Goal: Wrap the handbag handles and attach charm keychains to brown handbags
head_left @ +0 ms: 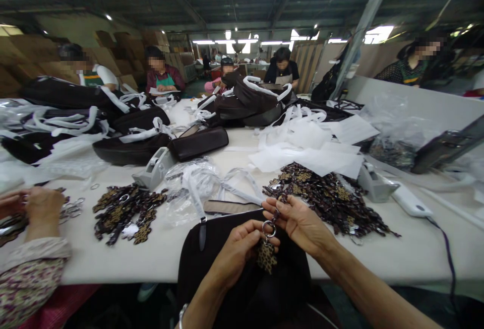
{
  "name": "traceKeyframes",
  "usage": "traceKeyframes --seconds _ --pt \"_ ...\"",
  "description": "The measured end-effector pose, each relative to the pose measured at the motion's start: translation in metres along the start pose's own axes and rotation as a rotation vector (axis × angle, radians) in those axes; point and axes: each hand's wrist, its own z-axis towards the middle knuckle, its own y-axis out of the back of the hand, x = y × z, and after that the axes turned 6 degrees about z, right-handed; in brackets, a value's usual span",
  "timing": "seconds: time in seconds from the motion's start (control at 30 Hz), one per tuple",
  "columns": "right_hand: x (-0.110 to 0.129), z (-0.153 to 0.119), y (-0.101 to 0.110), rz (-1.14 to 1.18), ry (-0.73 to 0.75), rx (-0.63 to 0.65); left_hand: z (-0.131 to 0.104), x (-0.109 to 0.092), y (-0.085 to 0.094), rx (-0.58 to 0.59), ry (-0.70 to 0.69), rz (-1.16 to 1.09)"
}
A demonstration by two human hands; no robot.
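Observation:
A leopard-print bag charm (267,257) hangs from a silver ring (268,228) in front of me. My left hand (245,241) pinches it near the ring. With its fingers closed, my right hand (298,220) holds the dark braided strap of the same charm just above the ring. Below both hands a dark brown handbag (196,263) rests at the table's front edge, its handle wrapped in white paper. Piles of similar charms lie to the right (333,198) and to the left (128,210) of the bag.
At far left a co-worker's hand (43,205) works over more charms and rings. Tape dispensers (155,168) (374,183) and a white corded device (411,200) stand on the table. Wrapped handbags (132,142) and white paper sheets (306,157) lie behind; several people sit beyond.

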Motion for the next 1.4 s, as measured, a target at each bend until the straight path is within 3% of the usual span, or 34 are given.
traceKeyframes --seconds 1.2,1.4 --pt "0.0 -0.005 0.001 -0.025 -0.028 0.006 0.005 0.004 -0.005 -0.064 0.03 0.037" --pt "-0.008 -0.009 0.009 -0.062 0.038 0.042 0.015 0.012 -0.005 -0.16 -0.003 0.102"
